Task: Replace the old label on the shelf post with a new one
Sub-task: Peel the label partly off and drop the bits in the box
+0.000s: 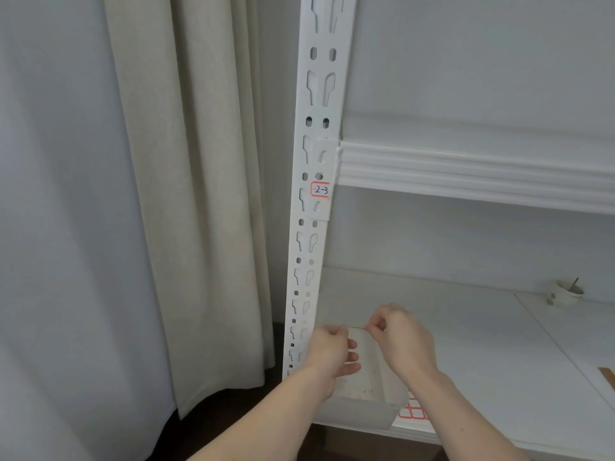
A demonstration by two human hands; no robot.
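Head view: both hands, left hand (332, 352) and right hand (404, 337), pinch at a plastic box (366, 387), perhaps its lid; old label (320, 190) sits high above either grip on the upright shelf post (311, 161), left hand nearer.

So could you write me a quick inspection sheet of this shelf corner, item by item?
Surface: white lower shelf, mostly bare.
Job's things: red-bordered label reading 2-3 stuck on the white shelf post; sheet of red-bordered blank labels on the shelf's front edge.
Clutter: translucent plastic box under the hands; small cup at the back right; wooden item at the right edge.
Fingers: left hand and right hand are curled together above the box; what they pinch cannot be told.
Cables: nothing seen.
Surroundings: beige curtain left of the post; upper shelf beam.
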